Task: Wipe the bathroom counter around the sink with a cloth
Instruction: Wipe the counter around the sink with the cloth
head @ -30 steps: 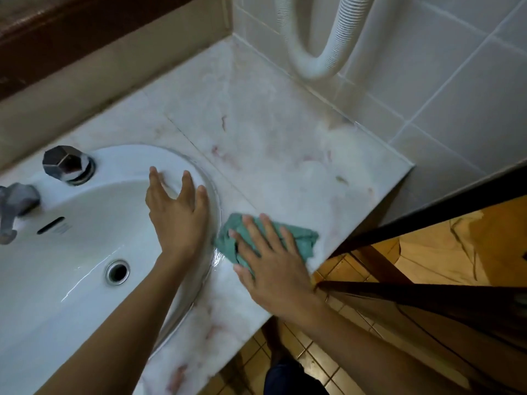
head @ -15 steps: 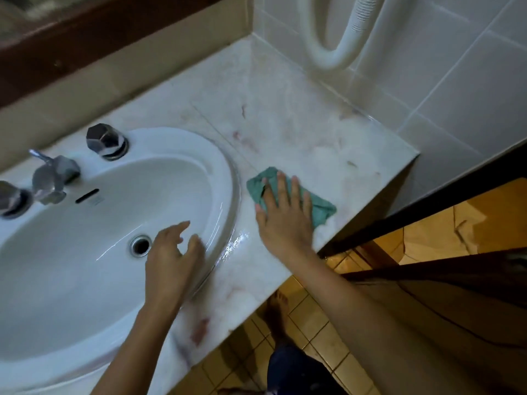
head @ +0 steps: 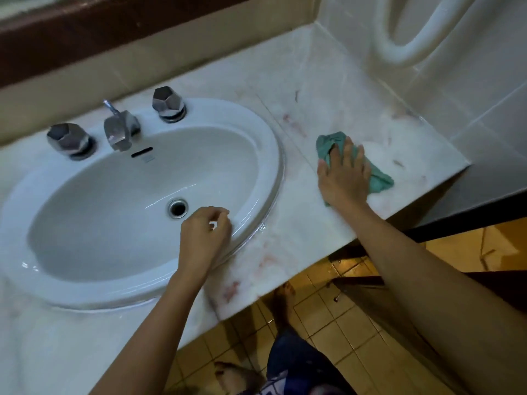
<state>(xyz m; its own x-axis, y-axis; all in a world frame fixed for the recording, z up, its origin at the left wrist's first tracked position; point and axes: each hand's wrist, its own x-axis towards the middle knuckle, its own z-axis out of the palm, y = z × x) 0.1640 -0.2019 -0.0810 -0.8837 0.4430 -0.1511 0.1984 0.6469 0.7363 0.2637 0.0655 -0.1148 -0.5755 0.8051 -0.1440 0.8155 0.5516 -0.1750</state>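
Right hand (head: 342, 178): flat on cloth, fingers (head: 347, 151) straight, pressing down, gripping nothing.
Cloth (head: 380, 182): green, bunched, on tabletop (head: 328, 104), right of sink (head: 269, 143), near the front edge.
Left hand (head: 204, 238): over sink's front-right rim, fingers loosely curled, empty.

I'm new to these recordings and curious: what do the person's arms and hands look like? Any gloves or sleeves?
The left hand and right hand wear no gloves, and no ring, watch or bracelet shows. The left forearm and right forearm are bare as far as the picture's edge, so no sleeve is in view. No markings show on them.
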